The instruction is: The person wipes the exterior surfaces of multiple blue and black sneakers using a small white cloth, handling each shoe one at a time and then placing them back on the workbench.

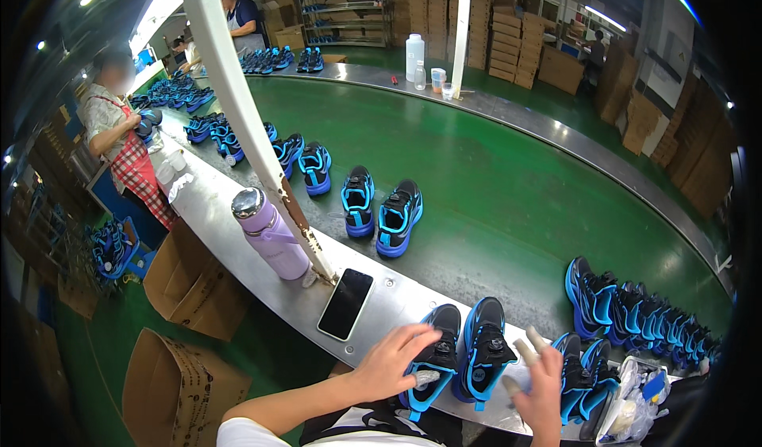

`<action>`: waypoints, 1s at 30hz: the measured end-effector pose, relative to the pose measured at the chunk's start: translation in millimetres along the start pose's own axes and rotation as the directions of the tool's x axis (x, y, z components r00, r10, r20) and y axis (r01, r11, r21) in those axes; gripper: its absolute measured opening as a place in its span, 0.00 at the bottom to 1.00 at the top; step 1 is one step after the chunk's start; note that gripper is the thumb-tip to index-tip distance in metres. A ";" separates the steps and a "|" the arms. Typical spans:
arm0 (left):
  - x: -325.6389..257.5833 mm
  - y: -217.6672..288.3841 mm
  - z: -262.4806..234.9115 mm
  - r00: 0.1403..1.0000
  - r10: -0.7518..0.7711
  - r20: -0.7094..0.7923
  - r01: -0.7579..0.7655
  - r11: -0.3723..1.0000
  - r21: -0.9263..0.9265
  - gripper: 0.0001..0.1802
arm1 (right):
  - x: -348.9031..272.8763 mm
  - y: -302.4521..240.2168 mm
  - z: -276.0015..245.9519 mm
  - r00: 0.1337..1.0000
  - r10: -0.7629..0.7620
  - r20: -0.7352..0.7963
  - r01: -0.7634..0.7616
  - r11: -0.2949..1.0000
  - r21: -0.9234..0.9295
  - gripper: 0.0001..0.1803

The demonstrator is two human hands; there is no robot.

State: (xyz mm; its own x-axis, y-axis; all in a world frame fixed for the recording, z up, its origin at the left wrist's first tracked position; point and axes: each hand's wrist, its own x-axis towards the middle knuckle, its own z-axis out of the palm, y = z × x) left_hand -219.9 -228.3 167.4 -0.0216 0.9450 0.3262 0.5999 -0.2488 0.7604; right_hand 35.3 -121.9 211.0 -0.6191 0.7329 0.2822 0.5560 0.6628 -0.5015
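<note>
In front of me on the metal ledge stand two black-and-blue sneakers, side by side with toes pointing away: a left sneaker (446, 320) and a right sneaker (482, 344). My left hand (389, 361) reaches over the left sneaker with fingers stretched, its covered thumb at the shoe's collar; whether it presses on the shoe I cannot tell. Beside the right sneaker, my right hand (541, 383) is open, its fingers apart and some wrapped in pale finger covers. Just right of that hand stand more matching sneakers (573, 368).
A dark-screened phone (347, 304) and a lilac bottle (274, 240) lie left, by a white post (230, 74). The green belt (476, 177) carries sneakers, with a row (635, 312) at right. A white tray (631, 403) holds plastic bags. A co-worker in an apron (131, 145) handles a shoe.
</note>
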 end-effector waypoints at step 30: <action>13.9 -43.9 102.5 0.954 0.047 0.295 -0.166 0.905 0.391 0.19 | 10.5 80.6 73.0 0.980 -0.094 0.175 0.115 0.987 -0.116 0.43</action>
State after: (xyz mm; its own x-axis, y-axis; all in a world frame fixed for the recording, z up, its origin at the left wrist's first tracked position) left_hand -164.5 -182.6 80.9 0.2438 0.9527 0.1817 0.8596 -0.2990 0.4144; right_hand 33.1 -72.0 113.8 -0.7558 0.6294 0.1809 0.5416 0.7560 -0.3675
